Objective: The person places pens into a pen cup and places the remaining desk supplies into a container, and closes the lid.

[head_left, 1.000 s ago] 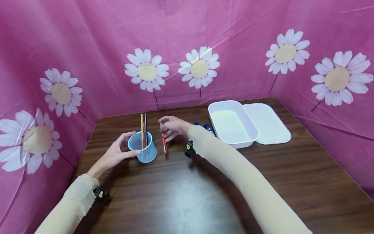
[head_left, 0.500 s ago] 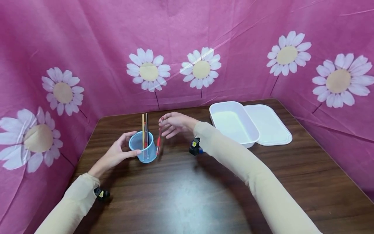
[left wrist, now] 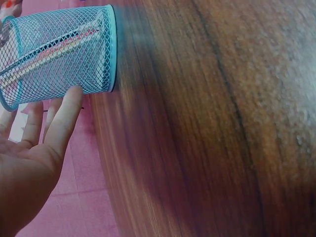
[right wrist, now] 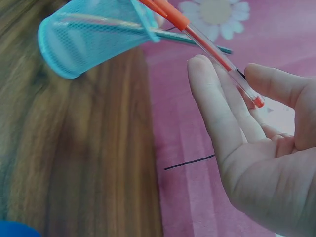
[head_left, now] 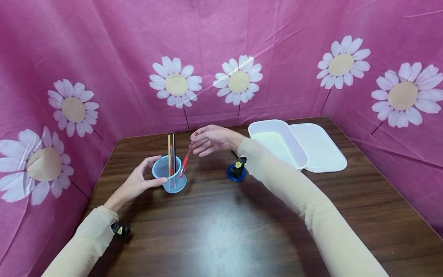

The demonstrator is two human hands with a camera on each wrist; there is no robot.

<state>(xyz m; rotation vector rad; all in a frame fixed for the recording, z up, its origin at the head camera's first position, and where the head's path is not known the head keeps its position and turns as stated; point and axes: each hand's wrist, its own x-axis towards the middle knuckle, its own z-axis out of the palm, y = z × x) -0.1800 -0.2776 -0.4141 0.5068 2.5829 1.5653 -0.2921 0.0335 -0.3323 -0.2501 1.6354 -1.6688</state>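
Observation:
A light blue mesh pen cup stands on the table with a yellow pencil, a black pencil and a red pen inside. My left hand holds the cup from the left, thumb at the near side of its rim. My right hand pinches a second pen, clear with a red cap, by its end between thumb and fingers. This pen slants down to the left, and its capped end overlaps the cup's right rim in the head view.
A white plastic box sits at the back right, its white lid flat beside it. Below my right wrist lies a round blue object, partly hidden by the wrist camera. A pink flowered curtain surrounds the wooden table.
My right hand has lifted the red pen off the table, up and away from me, swinging its lower end left to the cup's rim. The left hand and cup stay in place.

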